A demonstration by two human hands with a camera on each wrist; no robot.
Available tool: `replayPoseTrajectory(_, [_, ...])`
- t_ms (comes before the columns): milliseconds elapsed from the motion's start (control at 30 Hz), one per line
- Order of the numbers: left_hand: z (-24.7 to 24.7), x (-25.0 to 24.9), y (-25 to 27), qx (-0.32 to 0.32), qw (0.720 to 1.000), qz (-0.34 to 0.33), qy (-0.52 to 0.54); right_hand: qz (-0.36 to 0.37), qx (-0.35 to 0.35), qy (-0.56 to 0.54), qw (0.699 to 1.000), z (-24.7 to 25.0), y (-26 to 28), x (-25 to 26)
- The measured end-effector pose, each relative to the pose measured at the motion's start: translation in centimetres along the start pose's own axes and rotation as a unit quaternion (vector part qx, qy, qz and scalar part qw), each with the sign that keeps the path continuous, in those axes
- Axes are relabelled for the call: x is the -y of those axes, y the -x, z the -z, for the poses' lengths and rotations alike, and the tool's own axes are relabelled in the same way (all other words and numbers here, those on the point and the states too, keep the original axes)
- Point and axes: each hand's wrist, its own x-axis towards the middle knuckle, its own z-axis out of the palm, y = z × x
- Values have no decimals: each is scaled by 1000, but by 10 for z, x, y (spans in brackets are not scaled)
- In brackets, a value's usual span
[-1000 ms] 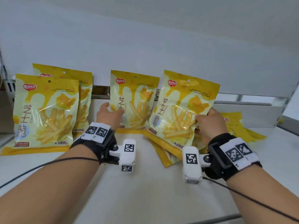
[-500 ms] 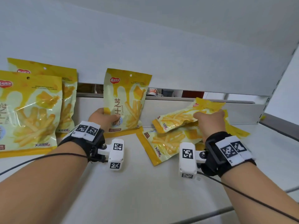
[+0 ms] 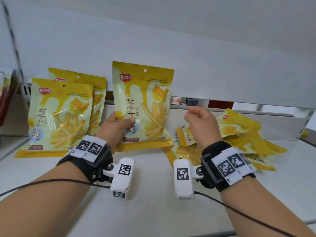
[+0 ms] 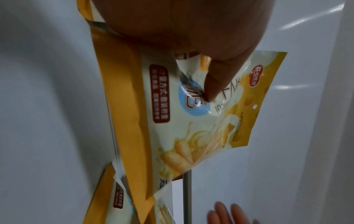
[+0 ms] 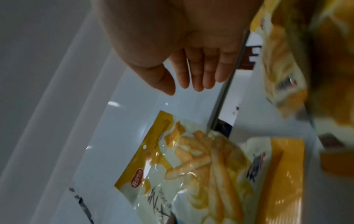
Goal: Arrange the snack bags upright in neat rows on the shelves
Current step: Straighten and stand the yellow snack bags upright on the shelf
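One bag (image 3: 142, 106) stays upright in my left hand (image 3: 114, 129); right of it, my right hand (image 3: 200, 124) has dropped its bag onto the pile (image 3: 239, 134) and hangs loose, empty.

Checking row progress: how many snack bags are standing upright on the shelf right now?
3. Front-left bag and the bag behind it stand at the left; the middle bag is held upright by the left hand. The pile at right lies flat.
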Motion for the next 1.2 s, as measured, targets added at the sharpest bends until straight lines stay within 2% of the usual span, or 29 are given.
replayPoseTrajectory(133, [16,-2,16,36,999,36,12,-65,31,-88,993,-28,-2,-14])
replayPoseTrajectory(300, [28,3,26,72,996,42,-13,-67,55,-150,985,-50,-5,-12])
replayPoseTrajectory(367, [30,1,26,57,998,7,-21,-62,59,-159,984,-55,-6,-10])
replayPoseTrajectory(533, [30,-19,17,-37,996,-73,24,-51,97,-170,979,-62,-2,-8])
replayPoseTrajectory(633, [26,-23,15,-35,995,-92,27,-65,117,-193,972,-67,-1,-3])
replayPoseTrajectory(733, [25,-24,13,-66,994,-74,51,-88,134,-235,959,-73,0,-6])
replayPoseTrajectory(867, [29,-23,9,-73,992,-28,99,-80,141,-261,952,-79,1,-15])
replayPoseTrajectory(1000, [33,-19,8,-84,992,-37,84,-82,163,-309,933,-83,4,-28])
replayPoseTrajectory(1100, [39,-16,10,-71,994,-45,74,-86,203,-291,931,-85,10,-42])
replayPoseTrajectory(1200, [43,-12,12,-31,993,-32,108,-74,195,-276,938,-81,12,-47])
